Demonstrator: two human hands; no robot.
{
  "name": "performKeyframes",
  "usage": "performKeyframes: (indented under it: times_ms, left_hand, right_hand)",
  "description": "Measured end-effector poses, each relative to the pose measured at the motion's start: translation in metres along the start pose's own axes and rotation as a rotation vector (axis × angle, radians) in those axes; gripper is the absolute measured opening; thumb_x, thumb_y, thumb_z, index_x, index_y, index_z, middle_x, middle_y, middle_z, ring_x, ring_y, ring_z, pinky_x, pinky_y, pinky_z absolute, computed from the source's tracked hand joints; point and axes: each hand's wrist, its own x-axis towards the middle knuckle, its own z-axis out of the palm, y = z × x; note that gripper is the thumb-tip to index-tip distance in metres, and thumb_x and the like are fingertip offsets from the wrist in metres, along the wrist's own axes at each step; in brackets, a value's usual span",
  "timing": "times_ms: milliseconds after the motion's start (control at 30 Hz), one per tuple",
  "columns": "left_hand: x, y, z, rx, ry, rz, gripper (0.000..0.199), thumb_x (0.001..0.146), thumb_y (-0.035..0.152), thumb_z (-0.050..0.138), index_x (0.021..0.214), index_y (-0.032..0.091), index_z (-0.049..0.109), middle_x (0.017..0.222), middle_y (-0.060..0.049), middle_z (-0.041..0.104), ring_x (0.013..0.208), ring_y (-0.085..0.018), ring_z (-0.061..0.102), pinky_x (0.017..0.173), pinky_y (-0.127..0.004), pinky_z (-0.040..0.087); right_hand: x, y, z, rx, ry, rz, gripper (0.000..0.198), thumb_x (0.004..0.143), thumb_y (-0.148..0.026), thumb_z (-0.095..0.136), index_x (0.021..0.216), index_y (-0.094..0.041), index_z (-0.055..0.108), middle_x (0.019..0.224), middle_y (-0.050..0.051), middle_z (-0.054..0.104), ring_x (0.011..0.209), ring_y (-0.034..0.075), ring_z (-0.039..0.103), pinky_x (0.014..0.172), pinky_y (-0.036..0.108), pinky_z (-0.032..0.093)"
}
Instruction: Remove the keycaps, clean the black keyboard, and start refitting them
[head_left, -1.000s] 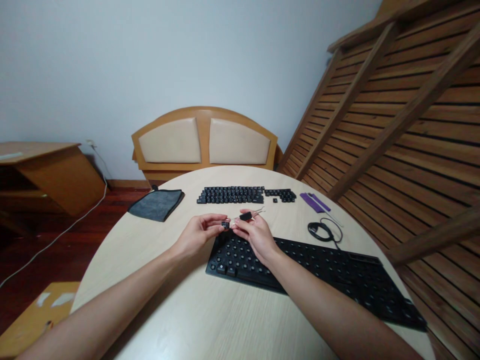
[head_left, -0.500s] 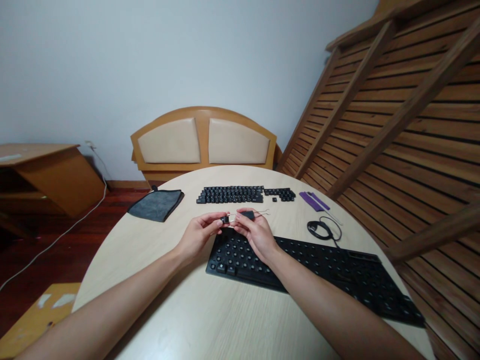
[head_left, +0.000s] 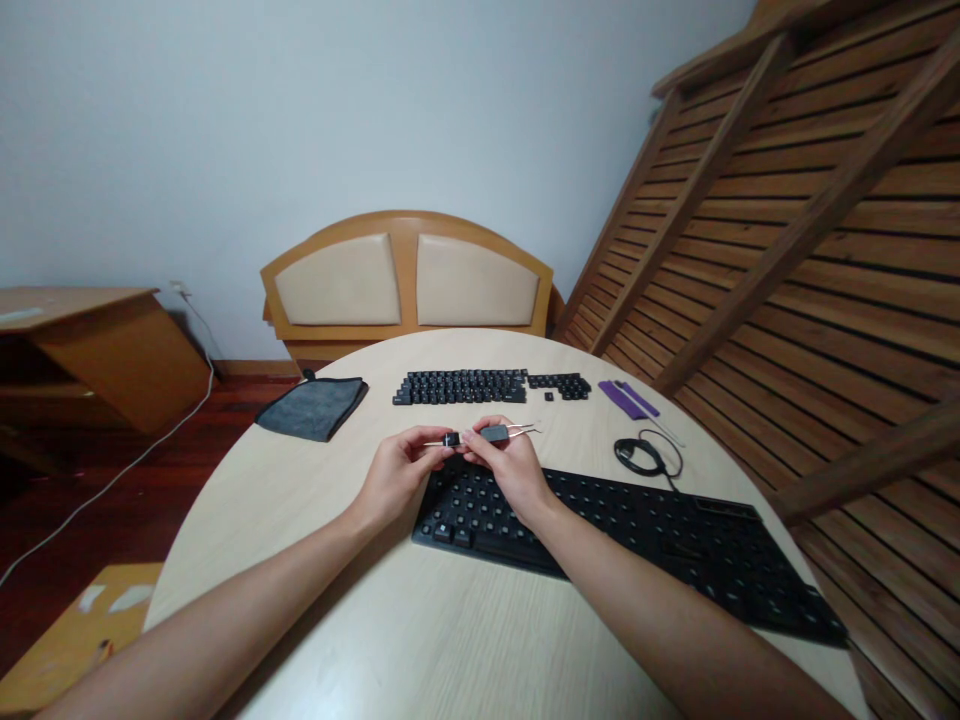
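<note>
Above the far left corner of a black keyboard (head_left: 630,520) with most of its keycaps off, my two hands are close together. My left hand (head_left: 397,470) is closed, thumb and fingers pinching a small black keycap (head_left: 451,439). Thin wire shows on the keycap's left side. My right hand (head_left: 511,470) is closed around a wire keycap puller (head_left: 495,433) with a dark grip; its bent wire ends point right. The right thumb lies beside the keycap. Whether the keycap is still caught in the wires is hard to tell.
Removed keycaps (head_left: 460,387) lie in rows at the back, with a smaller group (head_left: 562,384) beside them. A grey cloth (head_left: 313,408) is at left. On the right are a purple brush-like tool (head_left: 628,400) and a coiled cable (head_left: 641,457).
The keycap and puller have turned between my fingers, and the puller's grip now shows a broader face. My right thumb has come closer to the keycap. The keyboard stays in place.
</note>
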Motion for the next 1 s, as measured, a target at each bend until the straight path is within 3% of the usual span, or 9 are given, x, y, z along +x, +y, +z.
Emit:
performKeyframes:
  times_ms: [100,333,567,700,867,1000]
  left_hand:
    - [-0.002,0.0,0.001,0.012,-0.054,-0.003,0.027,0.08,0.031,0.072,0.103,0.016,0.074,0.102,-0.009,0.076,0.088,-0.023,0.069,0.072,-0.032,0.054]
    - [-0.002,0.001,0.0,0.046,-0.098,0.08,0.021,0.084,0.027,0.069,0.103,0.018,0.073,0.107,-0.008,0.076,0.099,-0.024,0.069,0.094,-0.038,0.051]
    - [0.0,0.003,0.0,-0.104,-0.032,-0.117,0.044,0.073,0.045,0.081,0.102,0.014,0.071,0.094,-0.01,0.077,0.087,-0.024,0.071,0.069,-0.029,0.051]
    - [0.001,0.002,0.0,-0.18,-0.018,-0.192,0.051,0.067,0.048,0.086,0.101,0.012,0.071,0.092,-0.011,0.078,0.085,-0.023,0.072,0.068,-0.028,0.049]
    - [0.002,-0.003,0.001,-0.193,0.011,-0.172,0.05,0.065,0.043,0.087,0.1,0.012,0.072,0.094,-0.011,0.077,0.08,-0.022,0.071,0.067,-0.028,0.05]
    - [0.002,-0.008,0.002,-0.092,0.0,-0.093,0.037,0.073,0.037,0.08,0.1,0.013,0.071,0.095,-0.01,0.077,0.081,-0.021,0.071,0.068,-0.029,0.053]
  right_hand:
    - [0.001,0.003,-0.001,-0.042,0.012,-0.006,0.041,0.066,-0.045,0.085,0.083,-0.019,0.059,0.071,-0.002,0.07,0.064,0.015,0.07,0.064,0.027,0.06]
    - [0.002,0.007,0.0,-0.091,0.006,-0.057,0.039,0.074,-0.05,0.077,0.086,-0.022,0.051,0.071,-0.003,0.067,0.065,0.015,0.069,0.056,0.024,0.055]
    - [0.0,0.006,0.001,-0.059,-0.098,-0.094,0.044,0.072,-0.037,0.078,0.104,-0.023,0.051,0.087,-0.001,0.068,0.078,0.016,0.069,0.062,0.025,0.052]
    - [0.0,0.011,0.0,-0.121,-0.091,-0.097,0.04,0.076,-0.034,0.073,0.107,-0.023,0.05,0.088,0.0,0.066,0.08,0.016,0.068,0.068,0.028,0.054]
    - [-0.003,0.017,0.002,-0.176,-0.109,-0.152,0.034,0.082,-0.031,0.066,0.108,-0.023,0.046,0.09,-0.002,0.061,0.079,0.014,0.067,0.078,0.03,0.055]
    - [-0.003,0.019,0.001,-0.238,-0.077,-0.182,0.03,0.083,-0.032,0.063,0.106,-0.023,0.045,0.091,-0.001,0.06,0.079,0.014,0.066,0.078,0.031,0.055]
